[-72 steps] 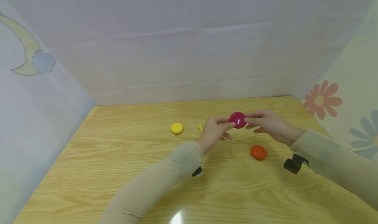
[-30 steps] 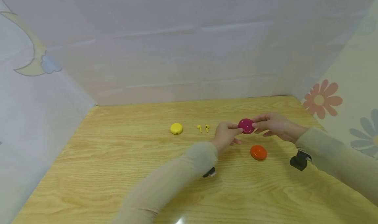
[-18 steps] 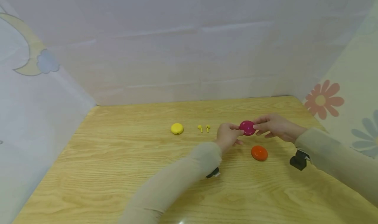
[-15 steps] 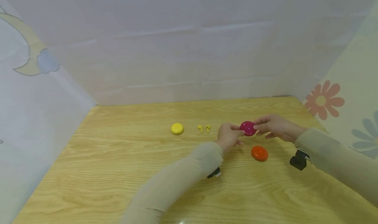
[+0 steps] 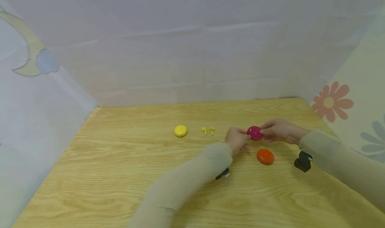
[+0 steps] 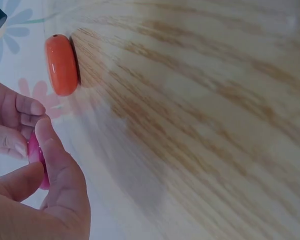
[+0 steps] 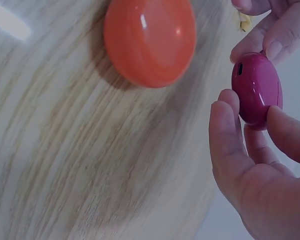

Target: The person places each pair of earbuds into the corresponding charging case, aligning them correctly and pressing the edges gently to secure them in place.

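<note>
A round, glossy magenta earbud case (image 5: 254, 133) is held between both hands, and its lid looks closed. My left hand (image 5: 236, 139) pinches its left edge with thumb and fingertips. On the other side my right hand (image 5: 279, 131) pinches it by the right edge. In the right wrist view the magenta case (image 7: 256, 90) stands on edge, showing a dark port slot and a thin seam. Nearer to me lies an orange case (image 5: 265, 156) of the same round shape, flat on the table. Whether the magenta case touches the table cannot be told.
Left of the hands, two yellow earbuds (image 5: 212, 131) lie side by side on the wooden table (image 5: 126, 164). Further left is a yellow round case (image 5: 180, 131). Patterned cloth walls rise behind and at both sides of the table.
Both hands have carried the magenta case to the right and lower in the head view. The second yellow earbud, earlier hidden by my left hand, now shows. The orange and yellow cases stay put.
</note>
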Demonstrator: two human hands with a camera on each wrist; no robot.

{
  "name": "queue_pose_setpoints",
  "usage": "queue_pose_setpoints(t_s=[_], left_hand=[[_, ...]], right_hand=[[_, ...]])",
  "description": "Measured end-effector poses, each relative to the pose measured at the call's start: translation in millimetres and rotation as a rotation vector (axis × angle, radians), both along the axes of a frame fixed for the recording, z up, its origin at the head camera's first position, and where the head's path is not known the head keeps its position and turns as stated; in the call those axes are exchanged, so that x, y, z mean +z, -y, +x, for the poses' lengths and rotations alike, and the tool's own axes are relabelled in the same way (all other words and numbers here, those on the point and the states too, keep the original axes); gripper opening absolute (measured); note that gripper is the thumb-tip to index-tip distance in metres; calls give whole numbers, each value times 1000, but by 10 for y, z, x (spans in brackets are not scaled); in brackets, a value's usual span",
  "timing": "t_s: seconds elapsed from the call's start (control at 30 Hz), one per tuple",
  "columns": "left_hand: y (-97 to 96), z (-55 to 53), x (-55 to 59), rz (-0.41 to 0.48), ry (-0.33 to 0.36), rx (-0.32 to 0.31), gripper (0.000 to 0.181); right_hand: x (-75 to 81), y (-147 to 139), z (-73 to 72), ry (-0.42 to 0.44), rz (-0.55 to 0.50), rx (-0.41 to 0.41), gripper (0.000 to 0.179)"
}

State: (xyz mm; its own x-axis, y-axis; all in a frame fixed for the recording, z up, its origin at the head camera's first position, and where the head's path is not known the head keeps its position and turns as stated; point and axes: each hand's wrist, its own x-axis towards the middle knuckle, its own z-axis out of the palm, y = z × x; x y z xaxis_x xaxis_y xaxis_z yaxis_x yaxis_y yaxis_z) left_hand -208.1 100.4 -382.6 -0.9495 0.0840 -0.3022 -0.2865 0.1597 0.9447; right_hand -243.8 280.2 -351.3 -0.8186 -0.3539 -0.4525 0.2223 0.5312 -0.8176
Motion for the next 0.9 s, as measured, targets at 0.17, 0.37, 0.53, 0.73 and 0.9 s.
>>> queue_pose_setpoints(t_s=[0.17,0.37,0.53,0.73,0.9], left_hand=[[-64,-59,-55,-50,33,22,5],[-118,-114,-99,-118,79,32,5],[-162,-119,-110,-182,69,13,5],[-198,-104,-102,-274,73,-6,11],[-210,-103,-97,-331,84,-28,11]], right_hand=[[-59,-26,-42,16,15,-2,46],[-139,-47,-77,47,21,-19,44],[-181,-60,-92,63,39,-41,44],[-219,-68,-107,74,37,-59,43],[-255,-80,-119,72,36,-56,42]])
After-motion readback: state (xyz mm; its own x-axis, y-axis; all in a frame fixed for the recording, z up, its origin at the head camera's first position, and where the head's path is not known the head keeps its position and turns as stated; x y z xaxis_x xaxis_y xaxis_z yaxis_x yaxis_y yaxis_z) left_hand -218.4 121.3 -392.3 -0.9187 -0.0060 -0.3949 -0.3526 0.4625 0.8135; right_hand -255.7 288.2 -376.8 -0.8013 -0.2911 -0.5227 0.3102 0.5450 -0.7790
